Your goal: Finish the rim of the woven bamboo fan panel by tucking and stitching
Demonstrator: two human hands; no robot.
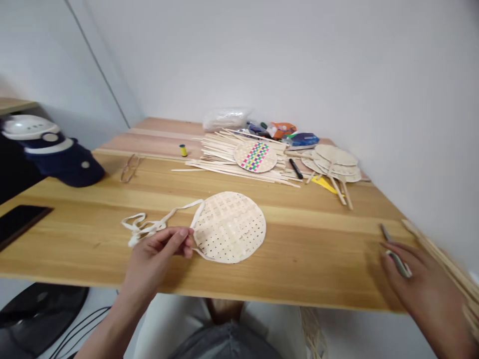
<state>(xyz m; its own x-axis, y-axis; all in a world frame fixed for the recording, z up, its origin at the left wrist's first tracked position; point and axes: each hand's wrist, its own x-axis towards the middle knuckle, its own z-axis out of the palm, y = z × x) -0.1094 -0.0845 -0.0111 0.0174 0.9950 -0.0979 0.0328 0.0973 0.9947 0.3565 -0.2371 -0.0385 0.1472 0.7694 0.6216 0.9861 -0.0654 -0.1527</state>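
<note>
A round woven bamboo fan disc (234, 227) lies flat on the wooden table. White binding tape (197, 214) runs along its left edge, and a loose length trails off to the left in loops. My left hand (164, 249) is closed in a pinch on the tape at the disc's left edge; the fingertips partly hide that spot. Far to the right, my right hand (419, 279) holds small scissors (398, 264), with the grey blade pointing away from me. Part of the scissors is hidden by the fingers.
Behind the disc lie bamboo strips (220, 154) with a coloured woven disc (256, 156) on top. Handled fans (335, 162), a black marker (296, 169) and a yellow thread spool (183, 150) lie around them. A navy cap (71, 162) and a phone (22, 224) are left.
</note>
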